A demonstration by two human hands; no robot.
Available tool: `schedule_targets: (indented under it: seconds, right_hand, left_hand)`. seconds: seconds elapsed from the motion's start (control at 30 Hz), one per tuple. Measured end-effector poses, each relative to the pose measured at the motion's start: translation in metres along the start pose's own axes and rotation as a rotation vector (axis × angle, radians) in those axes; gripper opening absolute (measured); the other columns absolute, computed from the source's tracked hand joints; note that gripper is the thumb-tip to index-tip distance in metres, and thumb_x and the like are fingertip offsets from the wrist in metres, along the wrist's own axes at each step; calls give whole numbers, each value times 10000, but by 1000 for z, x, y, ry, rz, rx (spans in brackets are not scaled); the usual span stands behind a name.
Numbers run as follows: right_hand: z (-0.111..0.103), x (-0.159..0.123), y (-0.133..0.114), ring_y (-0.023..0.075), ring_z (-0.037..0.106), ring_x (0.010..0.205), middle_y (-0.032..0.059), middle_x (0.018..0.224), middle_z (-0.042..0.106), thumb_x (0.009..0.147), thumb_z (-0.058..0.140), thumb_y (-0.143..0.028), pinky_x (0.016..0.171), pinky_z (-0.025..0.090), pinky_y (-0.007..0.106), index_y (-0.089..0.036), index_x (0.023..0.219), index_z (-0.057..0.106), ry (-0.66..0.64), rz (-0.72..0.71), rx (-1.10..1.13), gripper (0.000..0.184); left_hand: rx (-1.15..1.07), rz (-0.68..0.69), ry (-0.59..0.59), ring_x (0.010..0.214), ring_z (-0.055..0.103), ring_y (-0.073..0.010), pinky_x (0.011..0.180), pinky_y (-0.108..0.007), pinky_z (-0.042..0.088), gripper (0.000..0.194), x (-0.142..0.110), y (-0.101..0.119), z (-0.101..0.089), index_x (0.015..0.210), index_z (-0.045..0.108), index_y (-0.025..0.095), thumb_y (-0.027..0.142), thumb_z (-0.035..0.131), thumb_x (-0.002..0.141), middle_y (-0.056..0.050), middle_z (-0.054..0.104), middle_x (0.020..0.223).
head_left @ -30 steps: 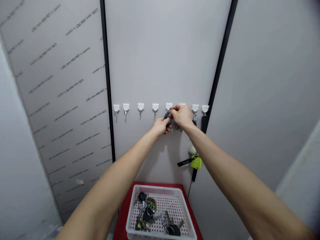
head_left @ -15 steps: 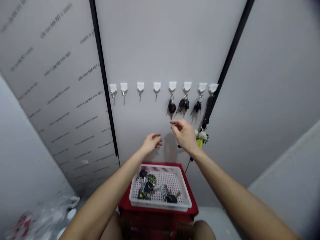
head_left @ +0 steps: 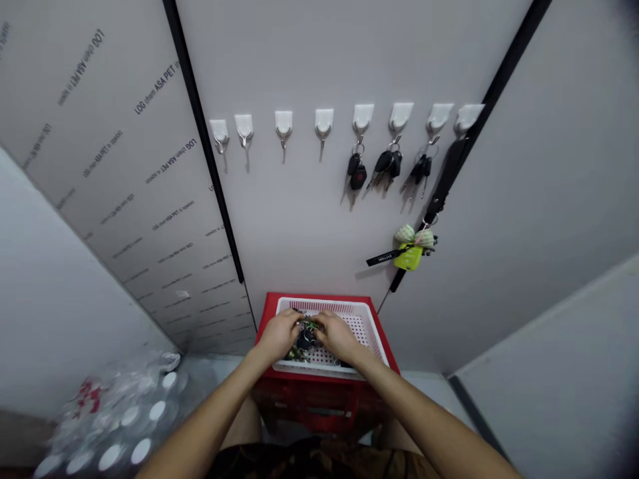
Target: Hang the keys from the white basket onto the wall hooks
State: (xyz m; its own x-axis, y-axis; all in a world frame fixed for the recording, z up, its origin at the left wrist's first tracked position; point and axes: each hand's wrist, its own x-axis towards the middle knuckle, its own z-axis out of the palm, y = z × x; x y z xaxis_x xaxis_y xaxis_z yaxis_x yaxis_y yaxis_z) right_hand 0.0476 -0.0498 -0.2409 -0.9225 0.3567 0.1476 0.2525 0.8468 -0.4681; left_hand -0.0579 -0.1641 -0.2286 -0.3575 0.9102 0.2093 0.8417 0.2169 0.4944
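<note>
Both of my hands are down inside a white plastic basket [head_left: 379,346], at a heap of keys [head_left: 305,339] with black heads and a green piece among them. From the left, my left hand [head_left: 279,334] has its fingers curled on the edge of the heap. My right hand [head_left: 338,336] closes on the same bunch from the other side, thumb and fingers bent around it. The fingertips are partly hidden among the keys. More keys lie half covered beneath my right hand.
The basket stands on a red stool [head_left: 384,332] against the wall. A row of white hooks [head_left: 324,121] runs above; key bunches [head_left: 387,166] and a black strap with a yellow-green tag [head_left: 408,258] hang on the right ones. Wrapped bottles [head_left: 130,416] stand lower left.
Both hands have dropped from in front of the wall into the basket and onto the keys. The view has tilted downward; the hanging keys stay on their hooks.
</note>
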Motion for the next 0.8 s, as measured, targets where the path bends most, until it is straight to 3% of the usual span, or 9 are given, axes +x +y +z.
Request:
schedule_targets:
  seconds: [0.23, 0.6, 0.8]
  right_hand:
    - [2, -10, 3, 169, 368, 952, 54, 1027, 429, 567, 419, -93, 800, 303, 301, -228, 965, 506, -62, -203, -54, 429]
    - [-4, -12, 2, 165, 431, 853, 40, 906, 490, 546, 531, -327, 729, 348, 281, -196, 839, 534, 4, -151, -84, 321]
    - [-17, -13, 9, 133, 468, 711, 14, 722, 518, 628, 453, -326, 603, 364, 224, -175, 686, 517, -39, -57, -88, 174]
  left_hand:
    - [156, 41, -74, 796, 469, -127, 716, -224, 360, 202, -1, 3, 3, 800, 526, 195, 143, 377, 674, -20, 535, 818]
    - [262, 77, -213, 825, 498, -146, 741, -260, 366, 231, 1, 10, -1, 829, 534, 200, 183, 378, 659, -25, 562, 878]
    - [256, 130, -304, 799, 537, -179, 725, -278, 409, 249, 11, -1, 6, 799, 537, 228, 349, 417, 616, -17, 586, 878]
